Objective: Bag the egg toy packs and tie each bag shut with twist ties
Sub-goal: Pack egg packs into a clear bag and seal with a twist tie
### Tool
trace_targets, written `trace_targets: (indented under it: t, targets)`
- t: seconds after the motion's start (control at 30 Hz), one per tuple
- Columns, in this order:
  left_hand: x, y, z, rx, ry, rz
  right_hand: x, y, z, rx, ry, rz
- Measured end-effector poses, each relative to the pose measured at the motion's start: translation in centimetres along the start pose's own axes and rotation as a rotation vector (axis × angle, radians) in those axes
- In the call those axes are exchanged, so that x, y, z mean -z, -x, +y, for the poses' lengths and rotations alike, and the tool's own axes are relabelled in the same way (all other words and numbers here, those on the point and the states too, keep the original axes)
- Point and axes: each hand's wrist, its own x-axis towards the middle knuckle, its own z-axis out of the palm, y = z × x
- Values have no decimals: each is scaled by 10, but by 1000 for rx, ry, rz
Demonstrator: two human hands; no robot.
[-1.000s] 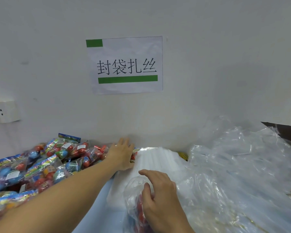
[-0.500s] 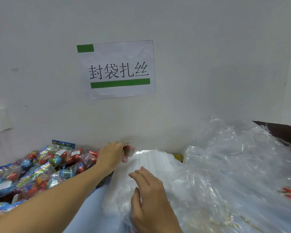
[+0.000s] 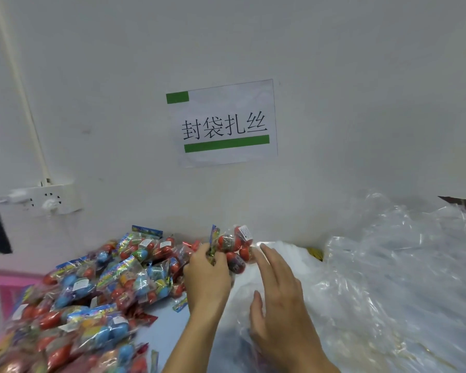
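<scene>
Left hand (image 3: 209, 267) clenched on 1 egg toy pack (image 3: 233, 250) by its crinkly header; right hand (image 3: 276, 292) released, fingers spread. Light, slippery film; best pinched at header.

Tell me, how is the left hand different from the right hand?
The left hand grips an egg toy pack, curled round it; the right hand holds nothing, its fingers straight and spread. The left hand is raised beside the pile of packs; the right hand hovers over the clear plastic bags. Both are bare and reach forward.
</scene>
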Motion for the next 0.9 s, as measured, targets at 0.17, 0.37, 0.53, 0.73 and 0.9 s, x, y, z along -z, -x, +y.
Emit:
trace_targets:
  t: [0.17,0.37,0.53,0.73,0.9]
  targets:
    - [10,32,-1,-30,135,-80,5,-1,3,77,94,-129]
    - [15,32,-1,-25,338,-150,11,-4,7,75,-47,-158]
    - [16,36,0,-37,534,-247,14,-3,3,14,-342,-12]
    - [14,40,-2,-38,674,-377,14,-3,2,-92,-437,-45]
    - [13,38,1,53,716,-401,21,-9,-2,-363,-880,-116]
